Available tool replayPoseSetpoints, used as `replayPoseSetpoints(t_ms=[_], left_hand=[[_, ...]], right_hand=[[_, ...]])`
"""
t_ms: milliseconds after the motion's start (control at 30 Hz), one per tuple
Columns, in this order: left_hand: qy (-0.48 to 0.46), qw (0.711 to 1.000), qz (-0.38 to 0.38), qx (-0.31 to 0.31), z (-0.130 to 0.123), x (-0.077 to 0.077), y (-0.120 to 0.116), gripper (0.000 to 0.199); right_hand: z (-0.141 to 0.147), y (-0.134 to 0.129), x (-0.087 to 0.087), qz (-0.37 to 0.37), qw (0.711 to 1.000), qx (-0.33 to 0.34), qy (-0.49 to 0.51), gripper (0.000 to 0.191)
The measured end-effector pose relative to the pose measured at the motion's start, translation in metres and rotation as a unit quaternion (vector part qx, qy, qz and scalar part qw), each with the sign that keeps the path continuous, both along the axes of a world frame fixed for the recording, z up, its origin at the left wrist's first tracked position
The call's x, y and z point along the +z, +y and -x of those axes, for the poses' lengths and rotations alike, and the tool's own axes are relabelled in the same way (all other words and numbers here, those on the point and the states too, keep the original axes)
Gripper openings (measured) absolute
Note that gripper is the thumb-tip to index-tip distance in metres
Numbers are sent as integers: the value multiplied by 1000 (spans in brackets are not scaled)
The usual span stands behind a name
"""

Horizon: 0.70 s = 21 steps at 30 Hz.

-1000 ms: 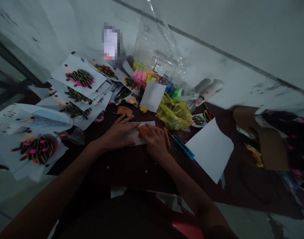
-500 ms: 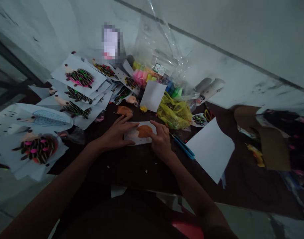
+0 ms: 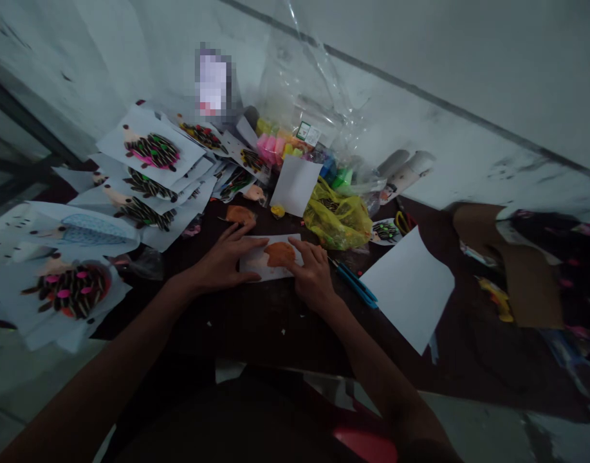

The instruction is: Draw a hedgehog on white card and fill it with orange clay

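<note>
A small white card (image 3: 270, 274) lies on the dark table in front of me, with a flat orange shape (image 3: 280, 254) on it and a paler patch at its left. My left hand (image 3: 225, 258) rests at the card's left side, fingers spread, thumb and forefinger on its edges. At the right side is my right hand (image 3: 313, 270), its fingertips touching the card and the orange shape's right edge; its fingers are apart. A lump of orange material (image 3: 240, 215) sits just beyond my left fingers.
Stacked hedgehog pictures (image 3: 152, 151) cover the left. Behind stand a yellow bag (image 3: 338, 218), a clear bag of coloured clay (image 3: 295, 135) and a small white sheet (image 3: 296, 186). A blue cutter (image 3: 355, 283) and large white paper (image 3: 410, 289) lie right.
My right fingers have shifted slightly and spread over the card's right side, showing the orange shape's outline differently. My left hand has stayed almost still.
</note>
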State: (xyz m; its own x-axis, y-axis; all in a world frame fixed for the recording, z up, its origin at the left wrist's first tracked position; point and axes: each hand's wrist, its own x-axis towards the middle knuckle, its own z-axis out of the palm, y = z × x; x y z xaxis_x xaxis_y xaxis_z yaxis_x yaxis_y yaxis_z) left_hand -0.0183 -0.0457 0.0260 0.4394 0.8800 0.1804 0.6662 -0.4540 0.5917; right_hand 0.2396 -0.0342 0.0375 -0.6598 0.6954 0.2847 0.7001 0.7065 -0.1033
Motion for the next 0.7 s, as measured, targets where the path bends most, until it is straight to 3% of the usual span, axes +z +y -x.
replayPoseSetpoints(t_ms=[100, 267, 400, 700], left_hand=[[1, 1000, -2, 4, 0, 0, 0, 75], [9, 1000, -2, 3, -1, 1, 1, 77], [16, 1000, -3, 8, 0, 3, 1, 79], [25, 1000, -6, 13, 0, 3, 0, 77]], right_hand=[[0, 0, 1, 14, 999, 26, -14, 38], [2, -1, 1, 7, 1000, 4, 6, 42], [3, -1, 1, 11, 999, 47, -2, 46], [5, -1, 0, 35, 998, 45, 3, 47]])
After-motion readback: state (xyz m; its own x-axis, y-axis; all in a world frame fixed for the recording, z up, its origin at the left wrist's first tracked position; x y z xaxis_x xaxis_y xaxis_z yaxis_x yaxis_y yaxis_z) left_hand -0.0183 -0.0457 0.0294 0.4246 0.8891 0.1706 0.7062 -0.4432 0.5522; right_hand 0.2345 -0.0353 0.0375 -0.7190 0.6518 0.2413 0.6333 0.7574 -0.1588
